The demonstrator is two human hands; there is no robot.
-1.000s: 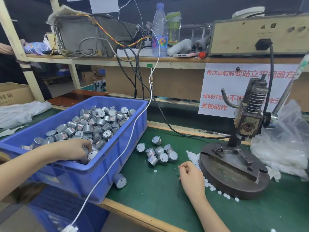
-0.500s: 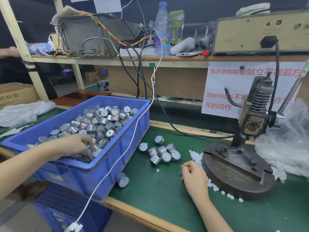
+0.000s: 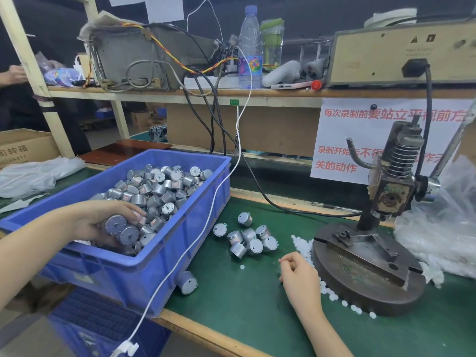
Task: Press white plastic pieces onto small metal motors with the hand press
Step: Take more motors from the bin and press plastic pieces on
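Note:
A blue bin [image 3: 144, 269] at the left holds several small metal motors [image 3: 159, 189]. My left hand [image 3: 100, 222] is inside the bin's near end, its fingers curled round a few motors [image 3: 121, 228]. On the green mat lies a cluster of motors [image 3: 248, 237], and one lone motor [image 3: 187, 282] sits against the bin. Small white plastic pieces [image 3: 302, 244] are strewn beside the hand press [image 3: 368, 256] at the right. My right hand [image 3: 300, 275] rests on the mat by those pieces, fingers curled; whether it pinches a piece is hidden.
A white cable [image 3: 206, 222] drapes over the bin and off the table's front edge. Clear plastic bags [image 3: 443, 222] lie right of the press. Black cables [image 3: 257, 191] run down from the shelf above. A cardboard box [image 3: 23, 145] stands far left.
My left hand has turned palm up in the bin and lifted a few motors from the pile. My right hand has stayed near the white pieces.

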